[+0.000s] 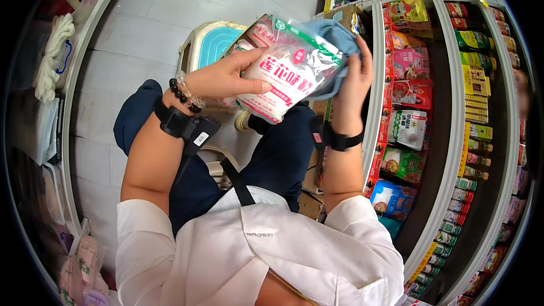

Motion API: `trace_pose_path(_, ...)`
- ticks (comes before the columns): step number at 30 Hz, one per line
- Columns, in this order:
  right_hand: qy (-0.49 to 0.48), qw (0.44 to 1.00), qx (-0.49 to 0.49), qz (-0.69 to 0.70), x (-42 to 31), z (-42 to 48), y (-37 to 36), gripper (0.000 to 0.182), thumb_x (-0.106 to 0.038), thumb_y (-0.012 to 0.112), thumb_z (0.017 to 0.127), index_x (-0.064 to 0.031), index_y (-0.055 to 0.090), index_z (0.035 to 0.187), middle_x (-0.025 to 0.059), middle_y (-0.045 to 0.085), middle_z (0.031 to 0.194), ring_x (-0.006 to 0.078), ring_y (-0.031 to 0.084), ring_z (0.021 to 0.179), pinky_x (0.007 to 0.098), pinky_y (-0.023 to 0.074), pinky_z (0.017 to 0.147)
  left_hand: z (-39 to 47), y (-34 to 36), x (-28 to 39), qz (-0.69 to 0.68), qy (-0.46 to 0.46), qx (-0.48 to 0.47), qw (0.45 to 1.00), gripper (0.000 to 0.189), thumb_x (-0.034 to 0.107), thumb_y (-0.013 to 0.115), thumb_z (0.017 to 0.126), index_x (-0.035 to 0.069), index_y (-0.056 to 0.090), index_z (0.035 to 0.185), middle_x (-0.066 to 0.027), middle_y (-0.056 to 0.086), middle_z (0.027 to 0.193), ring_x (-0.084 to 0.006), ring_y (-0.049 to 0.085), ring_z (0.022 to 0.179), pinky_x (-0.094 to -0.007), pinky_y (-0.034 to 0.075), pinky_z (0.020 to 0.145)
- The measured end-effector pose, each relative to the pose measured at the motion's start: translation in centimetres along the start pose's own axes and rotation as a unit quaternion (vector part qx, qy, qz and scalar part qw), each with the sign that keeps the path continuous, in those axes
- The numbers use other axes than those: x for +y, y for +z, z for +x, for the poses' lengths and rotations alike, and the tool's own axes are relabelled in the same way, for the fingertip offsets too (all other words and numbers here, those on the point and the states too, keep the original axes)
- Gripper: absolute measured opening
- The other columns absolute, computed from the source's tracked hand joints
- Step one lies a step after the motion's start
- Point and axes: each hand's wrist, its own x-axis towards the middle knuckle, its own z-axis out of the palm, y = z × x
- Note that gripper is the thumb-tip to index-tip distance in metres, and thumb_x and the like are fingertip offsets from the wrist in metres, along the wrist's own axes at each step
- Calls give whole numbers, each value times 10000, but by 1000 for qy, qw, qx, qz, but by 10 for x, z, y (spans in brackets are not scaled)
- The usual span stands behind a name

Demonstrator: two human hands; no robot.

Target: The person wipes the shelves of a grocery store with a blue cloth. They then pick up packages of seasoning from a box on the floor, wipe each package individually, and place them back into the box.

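Observation:
My left hand (229,72) grips the lower left edge of a clear plastic bag of white seasoning (284,76) with red print and a green top band, thumb across its front. My right hand (355,76) holds a blue cloth (335,36) against the bag's upper right side; part of the cloth lies behind the bag. Beneath and behind my left hand, similar bags (261,35) stand in an open box, partly hidden. That box rests at a stool with a turquoise top (216,46).
Shelves of pouches (410,93), bottles (474,40) and jars (450,225) line the right. Cardboard boxes (312,206) sit low beside my leg. At left, another shelf (70,136) holds a white string bundle (55,57) and plastic-wrapped goods. Pale tiled floor (140,21) lies between.

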Motion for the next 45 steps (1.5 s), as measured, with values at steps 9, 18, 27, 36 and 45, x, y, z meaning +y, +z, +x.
trace_pose_path(9,353,747,-259,501,-5,-28,9,441,-273,502,895,-2,451,1240,137,545,1187,235,543,1063,361,441,920,5,3,3,-53,44,7,998,575,159,653,812,47,376,1304,-55,560,1136,-123,522,1036,-280,418,900)
trace_pose_path(18,277,909,-262,170,34,-41,-8,327,-189,511,893,39,556,1123,66,621,984,127,602,862,254,461,814,8,-12,1,-45,58,135,988,542,149,644,823,36,388,1287,-45,576,1093,-111,534,1006,-263,425,884)
trace_pose_path(27,143,973,-180,21,31,-15,-14,177,-132,610,856,3,645,965,-12,618,897,56,521,804,222,428,722,29,-17,-1,78,93,182,976,468,181,660,807,68,494,1230,-43,605,1049,-124,549,972,-261,435,841)
trace_pose_path(36,-27,976,-96,-192,115,24,0,283,-278,603,853,-1,656,874,58,517,515,74,421,487,291,369,458,67,-59,-29,493,-131,214,833,347,5,531,686,78,657,1002,-146,641,919,-253,602,873,-324,475,762)
trace_pose_path(45,97,965,-128,-208,154,27,41,286,-264,591,829,17,636,805,191,526,555,221,455,466,346,400,493,77,-81,-34,465,-188,23,865,351,151,664,703,31,640,1032,-125,652,960,-232,611,895,-320,484,769)
